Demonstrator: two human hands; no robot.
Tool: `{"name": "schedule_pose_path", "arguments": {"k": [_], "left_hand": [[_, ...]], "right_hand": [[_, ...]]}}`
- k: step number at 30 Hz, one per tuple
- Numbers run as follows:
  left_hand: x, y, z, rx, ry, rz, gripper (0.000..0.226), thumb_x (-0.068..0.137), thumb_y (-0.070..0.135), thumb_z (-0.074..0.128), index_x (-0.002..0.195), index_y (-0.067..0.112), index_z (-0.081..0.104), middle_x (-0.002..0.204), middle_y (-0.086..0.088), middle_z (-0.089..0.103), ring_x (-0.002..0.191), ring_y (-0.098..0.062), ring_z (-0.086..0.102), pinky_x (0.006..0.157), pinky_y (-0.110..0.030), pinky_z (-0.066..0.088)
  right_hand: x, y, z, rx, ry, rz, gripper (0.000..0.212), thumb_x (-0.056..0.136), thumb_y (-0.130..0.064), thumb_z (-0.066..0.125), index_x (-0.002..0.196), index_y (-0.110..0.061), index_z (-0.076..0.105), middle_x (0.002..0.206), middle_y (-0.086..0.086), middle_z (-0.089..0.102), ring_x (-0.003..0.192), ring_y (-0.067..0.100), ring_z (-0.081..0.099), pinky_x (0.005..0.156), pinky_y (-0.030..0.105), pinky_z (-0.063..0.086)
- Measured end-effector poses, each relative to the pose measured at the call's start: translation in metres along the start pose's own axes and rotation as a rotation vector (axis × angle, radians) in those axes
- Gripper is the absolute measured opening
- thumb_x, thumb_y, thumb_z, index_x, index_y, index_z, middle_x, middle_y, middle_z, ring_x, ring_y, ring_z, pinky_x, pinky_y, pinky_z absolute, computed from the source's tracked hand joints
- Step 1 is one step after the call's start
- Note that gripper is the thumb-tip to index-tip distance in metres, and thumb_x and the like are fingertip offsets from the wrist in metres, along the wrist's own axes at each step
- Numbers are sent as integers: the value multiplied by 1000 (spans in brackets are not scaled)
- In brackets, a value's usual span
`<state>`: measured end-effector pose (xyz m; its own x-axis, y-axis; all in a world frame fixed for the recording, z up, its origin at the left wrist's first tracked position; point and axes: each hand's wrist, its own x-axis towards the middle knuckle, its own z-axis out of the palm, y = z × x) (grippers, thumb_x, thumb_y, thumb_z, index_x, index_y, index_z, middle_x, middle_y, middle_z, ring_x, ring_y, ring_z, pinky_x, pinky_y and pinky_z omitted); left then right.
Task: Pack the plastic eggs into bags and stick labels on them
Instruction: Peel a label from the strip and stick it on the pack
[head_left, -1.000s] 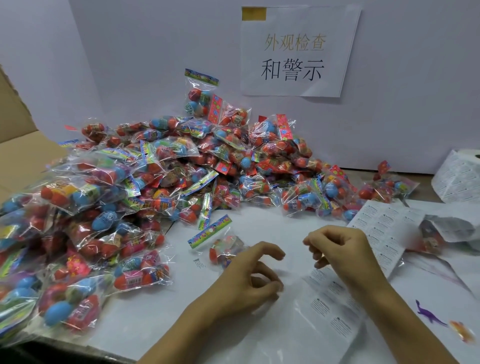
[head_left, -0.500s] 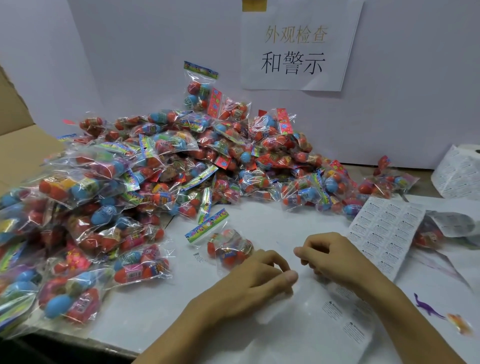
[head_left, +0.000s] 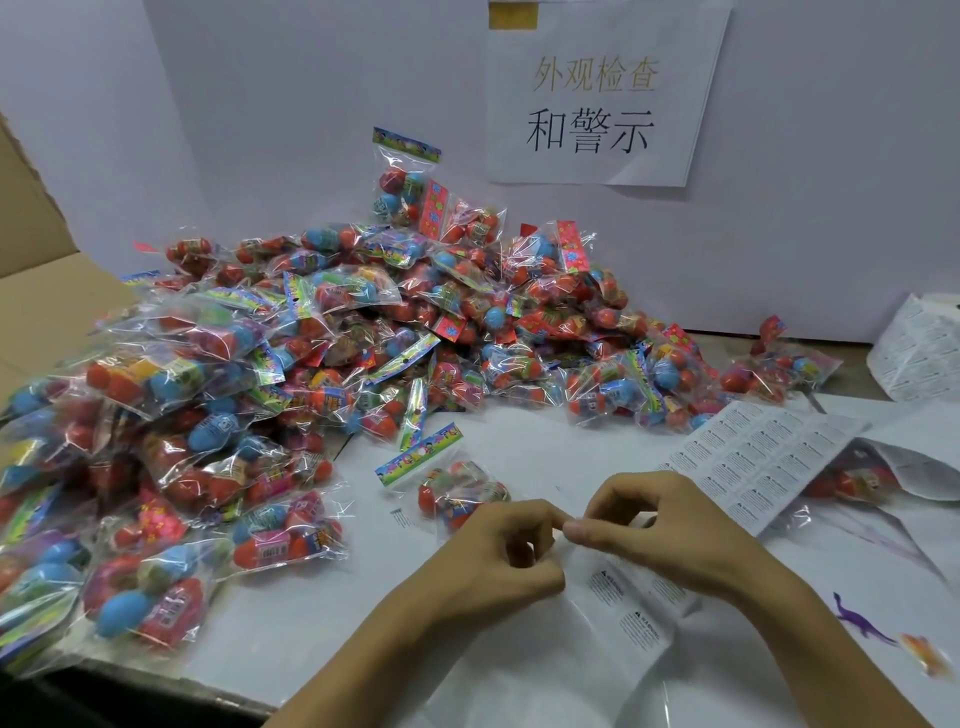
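One clear bag of plastic eggs (head_left: 457, 491) with a colourful header lies on the white table just beyond my hands. My left hand (head_left: 498, 551) and my right hand (head_left: 654, 530) meet fingertip to fingertip above a label sheet (head_left: 631, 613) and both pinch its top edge. The sheet's upper edge is lifted off the table between my fingers. Printed warning labels show on the part below my hands.
A big heap of filled egg bags (head_left: 291, 364) covers the left and back of the table. A fuller label sheet (head_left: 753, 462) lies right, with a label roll (head_left: 919, 353) behind it. A cardboard box flap (head_left: 36, 291) stands at far left. A purple toy dinosaur (head_left: 857, 621) lies bottom right.
My hands have come together: the left moved right and up, the right moved left, and the fingertips now pinch the label sheet's edge. The view has tilted slightly.
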<state>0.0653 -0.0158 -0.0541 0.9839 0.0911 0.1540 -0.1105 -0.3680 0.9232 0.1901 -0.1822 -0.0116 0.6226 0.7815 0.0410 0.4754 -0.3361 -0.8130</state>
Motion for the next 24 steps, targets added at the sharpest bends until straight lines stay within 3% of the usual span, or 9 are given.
{"name": "schedule_pose_path", "arguments": {"k": [3,7,10,12,14,16,18,20,24], "left_hand": [[0,0,-2,12,-14,23,35,76,17,56,97,-10,62,78,26,65,66,-13,45,62,-28,39],[0,-2,-1,-17,-2,1,10,77,12,58,81,13,66,73,21,63,62,-12,43,61,-28,36],[0,-2,1,-32,2,-7,15,75,13,57,83,1,62,78,23,64,62,-12,41,59,-27,35],[0,-2,2,-30,44,-4,8,73,13,60,72,7,55,92,17,66,63,-12,42,61,-24,36],[1,-3,3,-16,88,-6,7,75,15,64,76,13,58,102,10,66,66,-11,49,64,-21,41],[0,-4,3,-87,72,-39,23,79,19,69,100,26,63,101,6,67,76,-11,61,74,-23,51],[0,-6,1,-105,70,-35,38,86,16,72,120,29,60,116,4,67,100,-9,68,91,-24,54],[3,-4,0,-71,136,22,28,91,20,71,118,19,67,130,3,61,119,-12,64,101,-26,52],[7,6,-4,-254,219,-30,36,93,42,63,106,11,76,109,-7,72,103,-24,73,93,-38,58]], "right_hand": [[1,3,1,-37,19,-33,22,72,-48,84,77,-28,78,78,-12,75,76,5,70,64,14,51],[2,7,0,-19,22,-63,5,80,-34,82,77,-31,79,78,-13,75,78,5,70,65,13,49],[5,11,0,-16,53,-44,15,83,-23,79,70,-29,78,73,-10,74,72,5,68,63,12,46],[7,12,1,-8,184,-31,20,84,-17,77,65,-25,75,69,-8,72,66,4,65,63,16,48],[8,13,-1,94,433,-30,19,86,-19,75,68,-22,72,70,-7,70,66,6,63,67,30,53],[6,12,-3,139,610,-71,16,86,-32,74,73,-23,71,75,-11,70,70,7,64,67,31,54],[4,8,2,101,628,-151,23,81,-48,70,75,-27,70,77,-15,70,74,6,65,63,22,52],[3,5,11,36,589,-248,25,78,-50,70,75,-25,70,76,-14,68,74,8,66,60,17,51],[4,6,22,-83,530,-384,18,81,-35,78,78,-18,73,75,-11,67,73,12,64,62,22,51]]}}
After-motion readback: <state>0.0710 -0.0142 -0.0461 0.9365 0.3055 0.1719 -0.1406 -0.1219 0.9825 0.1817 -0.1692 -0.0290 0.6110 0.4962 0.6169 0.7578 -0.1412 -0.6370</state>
